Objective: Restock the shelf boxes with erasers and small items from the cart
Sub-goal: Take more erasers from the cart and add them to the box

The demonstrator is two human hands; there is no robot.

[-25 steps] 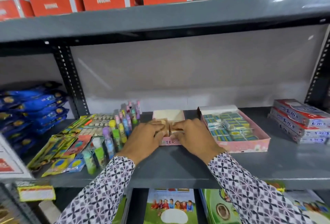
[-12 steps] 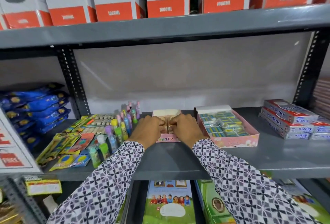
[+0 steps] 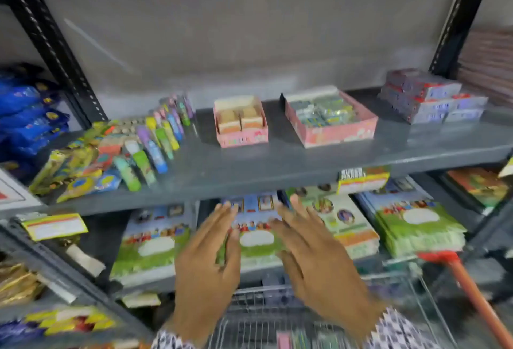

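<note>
A small pink eraser box (image 3: 240, 139) stands on the grey shelf (image 3: 277, 165) with tan erasers (image 3: 240, 119) inside it. To its right is a wider pink box (image 3: 331, 134) holding green and blue wrapped erasers (image 3: 322, 111). My left hand (image 3: 205, 268) and my right hand (image 3: 316, 259) hover below the shelf's front edge, over the wire cart (image 3: 277, 318). Both hands are empty, fingers spread. The image is blurred.
Colourful tubes and packets (image 3: 133, 148) lie at the shelf's left, stacked red-and-white boxes (image 3: 433, 98) at its right. Notebooks (image 3: 255, 237) fill the shelf below. An orange handle (image 3: 472, 293) slants at lower right. Blue packs (image 3: 25, 109) sit far left.
Both hands have left the small pink box and dropped back below the shelf edge, over the cart. The view has tilted down, and the erasers rest in the box.
</note>
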